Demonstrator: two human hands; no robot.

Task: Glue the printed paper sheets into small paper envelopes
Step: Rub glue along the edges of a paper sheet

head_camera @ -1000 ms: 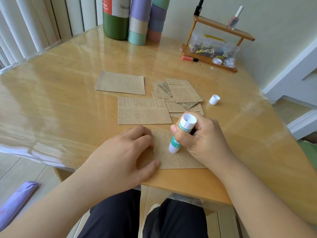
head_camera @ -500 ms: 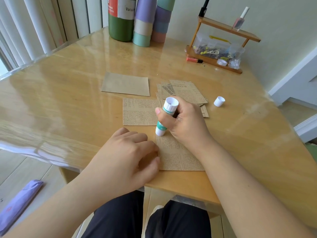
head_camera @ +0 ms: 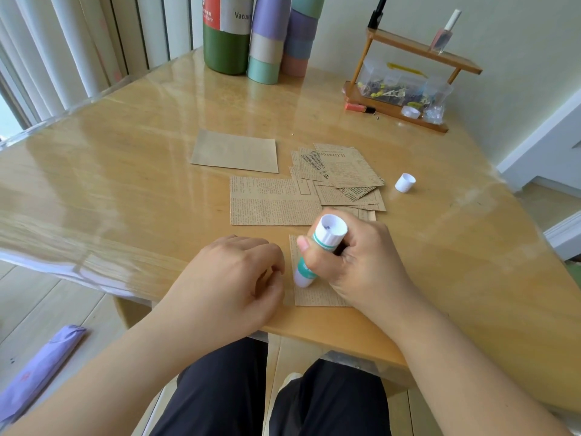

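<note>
A printed brown paper sheet (head_camera: 314, 294) lies at the table's near edge. My right hand (head_camera: 361, 265) grips a white and green glue stick (head_camera: 317, 250), tip down on the sheet's left part. My left hand (head_camera: 229, 278) rests with curled fingers just left of that sheet, at its left edge. Beyond lie a larger printed sheet (head_camera: 270, 201), a pile of several printed sheets (head_camera: 342, 174) and a plain brown envelope (head_camera: 235, 151). The glue stick's white cap (head_camera: 405, 182) lies right of the pile.
The wooden table (head_camera: 125, 190) carries a green bottle (head_camera: 226, 36) and pastel tubes (head_camera: 270, 39) at the back. A small wooden shelf (head_camera: 405, 73) with a clear box stands back right. A purple object (head_camera: 41, 369) lies on the floor at left.
My right hand has drawn the glue stick back toward me along the sheet's left part, after reaching its far end half a second ago. My left hand stays beside the sheet.
</note>
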